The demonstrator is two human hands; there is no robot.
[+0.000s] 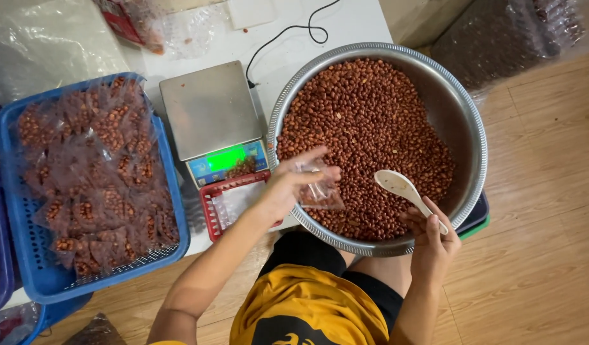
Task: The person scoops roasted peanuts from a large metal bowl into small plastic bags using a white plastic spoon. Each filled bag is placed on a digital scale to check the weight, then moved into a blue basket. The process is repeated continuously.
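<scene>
The big steel bowl (pixel 463 96) of red peanuts (pixel 364 121) overhangs the table's edge at five o'clock; a nudge could likely tip it. At nine o'clock sits the blue basket (pixel 173 217). The left hand (pixel 288 185) pinches a small clear bag (pixel 320 191) above the nuts; if it sags, nuts could spill. The right hand (pixel 431 239) grips a white spoon (pixel 400 186).

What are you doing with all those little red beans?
A person's left hand holds a small clear bag over a big metal bowl of red-skinned nuts. The right hand holds a white spoon. A scale sits beside it, and a blue basket holds filled bags.
</scene>
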